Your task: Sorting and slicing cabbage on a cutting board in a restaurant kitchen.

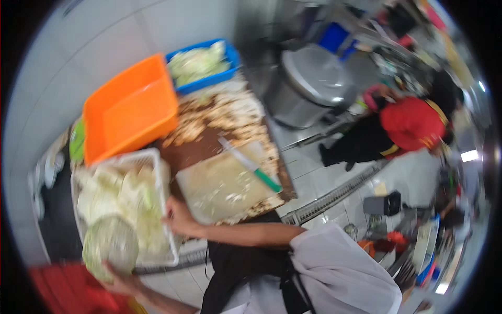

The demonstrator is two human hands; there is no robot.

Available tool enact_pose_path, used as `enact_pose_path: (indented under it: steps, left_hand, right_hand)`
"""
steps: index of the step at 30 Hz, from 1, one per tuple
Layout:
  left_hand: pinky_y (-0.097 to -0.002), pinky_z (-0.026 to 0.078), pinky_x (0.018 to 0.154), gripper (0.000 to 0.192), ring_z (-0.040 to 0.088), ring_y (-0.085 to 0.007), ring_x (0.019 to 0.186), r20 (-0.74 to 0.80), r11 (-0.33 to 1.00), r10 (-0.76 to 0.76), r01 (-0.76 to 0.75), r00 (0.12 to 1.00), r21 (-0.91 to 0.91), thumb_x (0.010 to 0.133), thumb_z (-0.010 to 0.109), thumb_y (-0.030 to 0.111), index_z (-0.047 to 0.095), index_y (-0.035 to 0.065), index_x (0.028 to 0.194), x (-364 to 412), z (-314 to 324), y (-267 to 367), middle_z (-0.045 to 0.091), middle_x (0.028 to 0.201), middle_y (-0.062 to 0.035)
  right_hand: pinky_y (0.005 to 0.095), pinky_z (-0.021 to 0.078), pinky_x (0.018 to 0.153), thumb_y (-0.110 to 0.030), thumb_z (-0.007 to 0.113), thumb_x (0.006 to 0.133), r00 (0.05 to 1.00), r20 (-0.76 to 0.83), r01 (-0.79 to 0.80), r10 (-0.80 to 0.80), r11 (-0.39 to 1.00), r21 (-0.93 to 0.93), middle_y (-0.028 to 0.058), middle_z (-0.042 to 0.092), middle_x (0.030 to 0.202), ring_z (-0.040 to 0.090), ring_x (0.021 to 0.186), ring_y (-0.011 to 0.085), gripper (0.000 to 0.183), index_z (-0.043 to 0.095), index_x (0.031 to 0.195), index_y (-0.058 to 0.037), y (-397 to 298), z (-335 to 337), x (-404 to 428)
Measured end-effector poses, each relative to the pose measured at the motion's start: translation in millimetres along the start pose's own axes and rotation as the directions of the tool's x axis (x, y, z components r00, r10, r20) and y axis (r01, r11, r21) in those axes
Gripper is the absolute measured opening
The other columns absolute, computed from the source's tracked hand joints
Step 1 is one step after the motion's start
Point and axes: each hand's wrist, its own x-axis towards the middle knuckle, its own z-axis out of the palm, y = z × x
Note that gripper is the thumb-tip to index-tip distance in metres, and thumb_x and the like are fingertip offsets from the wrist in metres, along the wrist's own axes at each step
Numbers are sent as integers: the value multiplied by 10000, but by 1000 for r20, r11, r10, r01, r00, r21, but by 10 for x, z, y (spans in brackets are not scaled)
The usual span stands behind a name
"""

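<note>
A whole pale green cabbage [111,245] rests in my left hand [121,279], held over the near left corner of a white plastic basket [166,219]. Loose cabbage leaves [125,192] fill much of that basket. My right hand [181,220] has its fingers curled on the basket's right rim. Just beyond this hand lies a pale cutting board [211,192] with small cabbage scraps. A knife with a green handle [268,180] lies across the board's right side, blade pointing away from me.
An orange plastic tub [133,110] stands behind the basket, beside a blue tray [208,78] of cut cabbage. The worn brown tabletop [188,137] has peeling patches. A large lidded steel pot [310,86] stands beyond its right edge. Farther right, a person in a red top [411,121] bends over.
</note>
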Motion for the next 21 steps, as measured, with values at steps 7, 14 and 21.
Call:
enact_pose_path:
  steps: [7, 14, 21]
  left_hand:
    - [-452, 538, 842, 659, 610, -311, 1039, 119, 990, 84, -70, 989, -123, 779, 815, 293, 550, -21, 1294, 229, -74, -48, 615, 1220, -196]
    - [-472, 540, 825, 692, 613, -314, 998, 245, 982, 134, -94, 960, -165, 731, 858, 345, 581, -33, 1240, 133, 310, 298, 625, 1193, -200]
    - [-447, 495, 918, 737, 564, -305, 1084, 475, 944, 329, -303, 816, -133, 744, 848, 382, 539, 2, 1296, -224, 847, 560, 570, 1285, -197]
  right_hand:
    - [318, 485, 558, -42, 668, 810, 997, -34, -68, 69, 997, 48, 51, 505, 767, 523, 658, 130, 258, 421, 882, -43, -604, -548, -87]
    - [301, 489, 697, -79, 653, 834, 964, -267, -29, 2, 995, -96, 24, 525, 845, 529, 787, 111, 192, 520, 958, -19, -630, -1609, -60]
    - [304, 496, 736, -131, 663, 885, 729, -372, 58, -574, 595, -802, 42, 539, 926, 560, 847, 139, 295, 538, 1126, -15, -1001, -1922, -398]
